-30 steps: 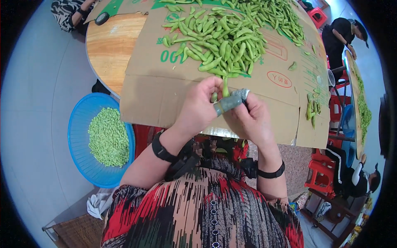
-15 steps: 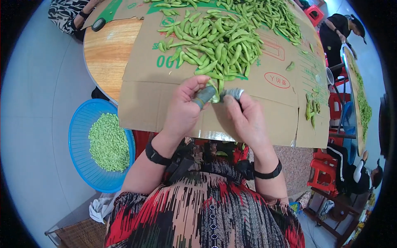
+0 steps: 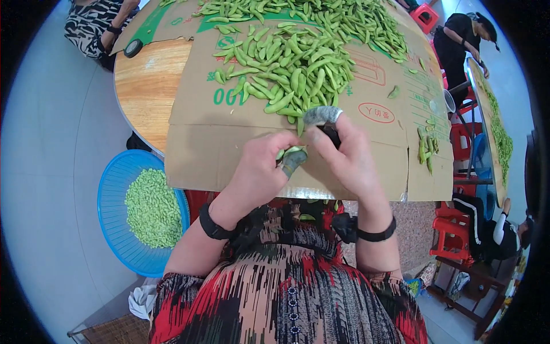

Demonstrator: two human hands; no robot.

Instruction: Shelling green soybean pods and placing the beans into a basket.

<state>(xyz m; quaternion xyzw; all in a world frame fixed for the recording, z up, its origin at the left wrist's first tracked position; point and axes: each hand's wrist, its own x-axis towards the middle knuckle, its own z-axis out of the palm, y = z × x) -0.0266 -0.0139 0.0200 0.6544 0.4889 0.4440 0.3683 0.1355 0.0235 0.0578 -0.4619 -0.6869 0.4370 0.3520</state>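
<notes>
My left hand [image 3: 258, 163] is closed, pinching a green soybean pod [image 3: 280, 154] partly hidden by its fingers. Grey-green tape wraps one of its fingertips. Just right of it, my right hand [image 3: 349, 155] has its index finger and thumb apart, with no pod visible between them. Grey tape covers that index finger, and something dark shows behind it. Its fingertips are beside the near end of a heap of whole soybean pods [image 3: 286, 74] on flattened cardboard [image 3: 229, 133]. A blue plastic basket [image 3: 114, 229] of shelled green beans stands low on the left.
A larger band of pods [image 3: 361, 26] spreads along the far side. Some loose pods [image 3: 427, 148] lie on the right. A black tape roll [image 3: 133, 48] sits near the wooden table's [image 3: 149, 86] left edge. Other people, red stools [image 3: 450, 235] and another pod-covered table are at the right.
My hands have moved apart; my left hand came lower with the pod, and my right index finger rose toward the heap. The whole view has shifted slightly.
</notes>
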